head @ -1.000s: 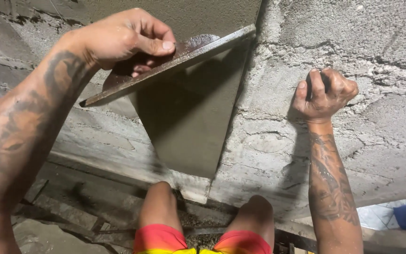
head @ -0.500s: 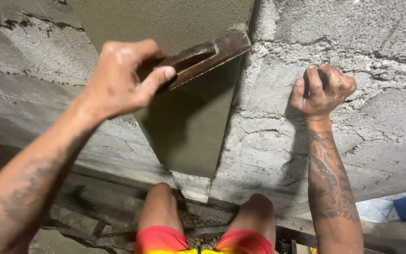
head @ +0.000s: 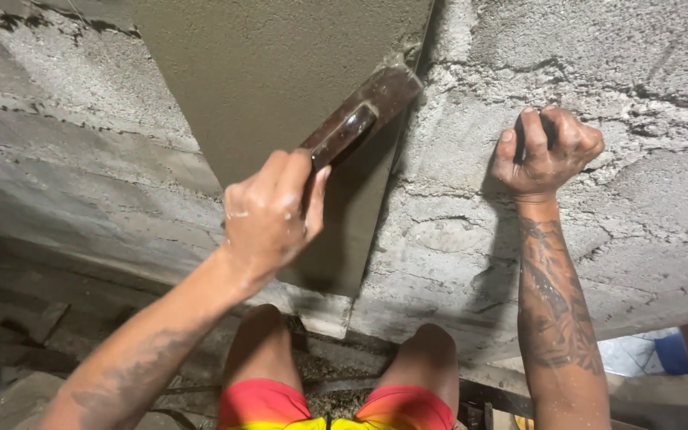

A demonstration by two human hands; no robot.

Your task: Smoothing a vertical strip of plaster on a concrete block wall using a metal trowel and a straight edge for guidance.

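- Our left hand [head: 271, 213] is closed around the near end of a brown wooden float [head: 360, 119], fingers wrapped over its handle and the thumb lying along the side.
- The float slants up and to the right from that grip, its far end pressed against the wall at the right edge of the wet plaster [head: 280, 87].
- Our right hand [head: 547, 151] is clenched into a fist against the bare wall [head: 599, 231], well apart from the float; something dark shows between the fingers, but we cannot tell what it is.
- The plaster is a smooth, dark grey-green strip running down the wall from the top of the view to a point just above our knees [head: 344, 350], narrowing as it descends.
- Either side of it, the wall is rough, pale grey and cracked, with lumpy ridges.
- Both forearms are tattooed; the right one rises straight up to its fist, the left comes in from the lower left.
- Below the knees, red and yellow shorts [head: 336, 406] show at the bottom edge.
- A blue and white patch [head: 662, 354] sits at the lower right, too small to make out.
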